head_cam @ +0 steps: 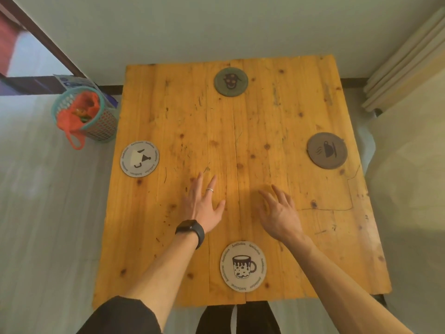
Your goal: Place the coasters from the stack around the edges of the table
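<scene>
Several round coasters lie flat on the wooden table, one near each edge. A green coaster sits at the far edge, a brown coaster with a cup print at the right edge, a white coaster at the left edge and a white mug-print coaster at the near edge. No stack is in view. My left hand, with a ring and a black wrist watch, hovers over the table's middle with fingers spread and empty. Beside it my right hand is open and empty too.
A teal mesh basket with an orange bag inside stands on the floor left of the table. Pale boards lean at the far right. A wall runs behind the table's far edge.
</scene>
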{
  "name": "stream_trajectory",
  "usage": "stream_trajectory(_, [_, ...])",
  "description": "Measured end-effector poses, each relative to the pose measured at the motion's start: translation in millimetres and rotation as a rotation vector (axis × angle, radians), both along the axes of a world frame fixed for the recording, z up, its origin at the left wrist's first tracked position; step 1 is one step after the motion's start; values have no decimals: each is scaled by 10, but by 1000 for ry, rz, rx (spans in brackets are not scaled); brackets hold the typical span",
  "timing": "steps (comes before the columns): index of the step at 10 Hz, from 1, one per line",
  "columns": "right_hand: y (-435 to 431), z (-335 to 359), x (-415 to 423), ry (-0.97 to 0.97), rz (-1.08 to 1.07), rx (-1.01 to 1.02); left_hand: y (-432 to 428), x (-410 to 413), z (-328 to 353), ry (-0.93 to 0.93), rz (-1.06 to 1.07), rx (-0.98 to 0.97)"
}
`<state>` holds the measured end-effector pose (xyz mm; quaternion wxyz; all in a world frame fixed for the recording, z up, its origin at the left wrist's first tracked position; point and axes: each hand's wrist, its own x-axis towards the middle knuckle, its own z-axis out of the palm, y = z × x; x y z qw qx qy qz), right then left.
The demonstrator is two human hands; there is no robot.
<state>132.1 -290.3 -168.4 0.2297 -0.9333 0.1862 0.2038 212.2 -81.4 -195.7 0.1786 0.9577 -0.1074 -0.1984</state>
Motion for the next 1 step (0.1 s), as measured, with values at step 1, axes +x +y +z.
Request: stream_trajectory(1, [-62,-118,154,68,82,-36,-16,162,-53,19,-46,190])
